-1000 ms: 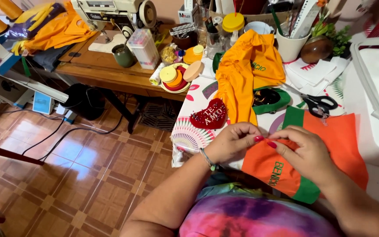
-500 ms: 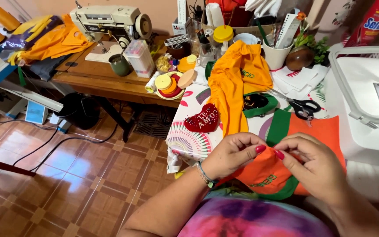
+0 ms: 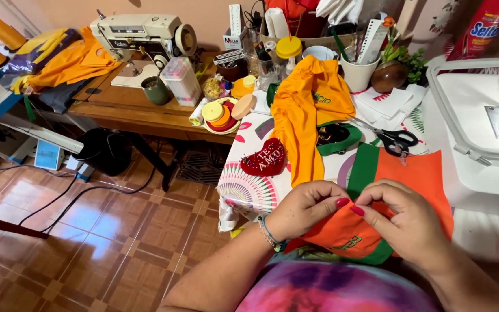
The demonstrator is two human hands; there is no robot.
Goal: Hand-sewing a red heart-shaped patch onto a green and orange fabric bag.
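An orange cloth piece with green trim point(image 3: 417, 173) lies over the near edge of the patterned table point(image 3: 249, 190). My left hand point(image 3: 307, 209) and my right hand point(image 3: 402, 222) meet over its near part, each pinching the fabric with fingertips close together. A beaded bracelet sits on my left wrist. What lies between the fingertips is too small to tell.
A yellow-orange shirt point(image 3: 304, 110) lies across the table, with black scissors point(image 3: 397, 140) and a red heart pincushion point(image 3: 265, 159) beside it. A white sewing machine point(image 3: 480, 115) stands at right. A wooden table at left bears another sewing machine point(image 3: 142, 32) and thread spools point(image 3: 220, 112).
The camera view has tilted down a little. Both hands stay on the orange cloth, shifted slightly up and right, fingertips still together.
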